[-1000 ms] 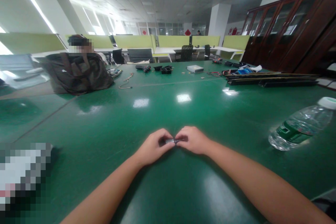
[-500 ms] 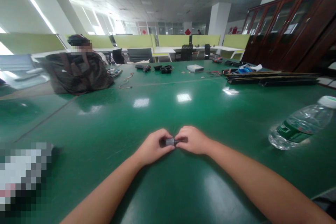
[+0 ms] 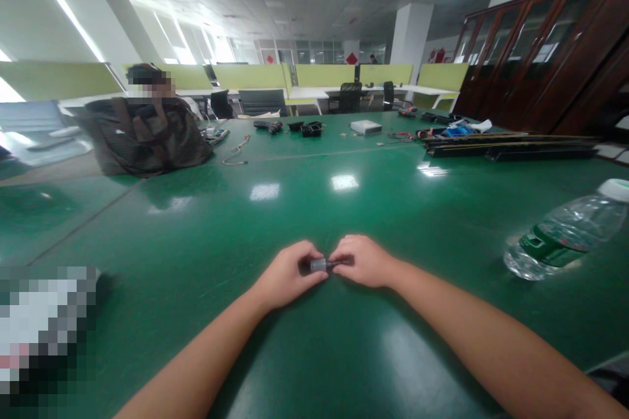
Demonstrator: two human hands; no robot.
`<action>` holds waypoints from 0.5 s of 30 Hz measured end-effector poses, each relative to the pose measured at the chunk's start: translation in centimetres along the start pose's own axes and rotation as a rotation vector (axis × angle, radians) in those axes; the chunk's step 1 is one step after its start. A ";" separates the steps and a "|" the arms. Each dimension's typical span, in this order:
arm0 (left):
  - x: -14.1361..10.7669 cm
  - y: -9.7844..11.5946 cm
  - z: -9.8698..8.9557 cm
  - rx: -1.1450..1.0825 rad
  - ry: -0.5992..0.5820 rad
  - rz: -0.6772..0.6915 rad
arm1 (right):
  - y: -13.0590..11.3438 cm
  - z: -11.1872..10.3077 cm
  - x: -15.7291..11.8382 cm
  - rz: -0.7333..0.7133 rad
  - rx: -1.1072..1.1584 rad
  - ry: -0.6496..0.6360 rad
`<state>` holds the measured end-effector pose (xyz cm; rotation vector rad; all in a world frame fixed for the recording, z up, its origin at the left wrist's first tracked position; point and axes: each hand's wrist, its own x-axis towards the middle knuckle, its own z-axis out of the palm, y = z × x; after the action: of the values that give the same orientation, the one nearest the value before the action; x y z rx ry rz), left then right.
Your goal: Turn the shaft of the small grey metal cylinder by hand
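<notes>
Near the middle of the green table (image 3: 314,209), my left hand (image 3: 289,275) is closed, thumb and fingers pinching a small grey cylinder (image 3: 318,265) that lies crosswise between my hands. From its right side a thin dark stem (image 3: 340,263) runs into my right hand (image 3: 363,262), whose thumb and fingers are closed on it. The two hands almost meet at the fingertips. The cylinder's left end is hidden in my left hand, and what exact kind of part this is I cannot make out.
A clear water bottle (image 3: 555,239) is on the right, a blurred-out box-like object (image 3: 44,327) at the left edge. Farther back are a dark bag (image 3: 147,137), a black drill-like tool (image 3: 268,127), a white box (image 3: 366,127) and long black bars (image 3: 511,146). A person sits behind the bag.
Both hands keep the same grip on the small cylinder and its stem. The right hand's fingertips have shifted very slightly to the right.
</notes>
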<state>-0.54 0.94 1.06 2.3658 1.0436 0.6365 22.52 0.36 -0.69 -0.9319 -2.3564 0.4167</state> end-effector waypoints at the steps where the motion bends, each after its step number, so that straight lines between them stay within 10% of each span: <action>1: 0.0 0.0 0.0 0.004 -0.001 -0.001 | 0.0 -0.1 0.0 0.002 -0.002 -0.002; 15: -0.1 0.0 0.0 0.005 0.004 0.002 | 0.4 -0.3 -0.3 0.005 0.009 -0.001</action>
<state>-0.56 0.90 0.99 2.3707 1.0462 0.6397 23.05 0.46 -0.78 -0.9341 -2.3520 0.4296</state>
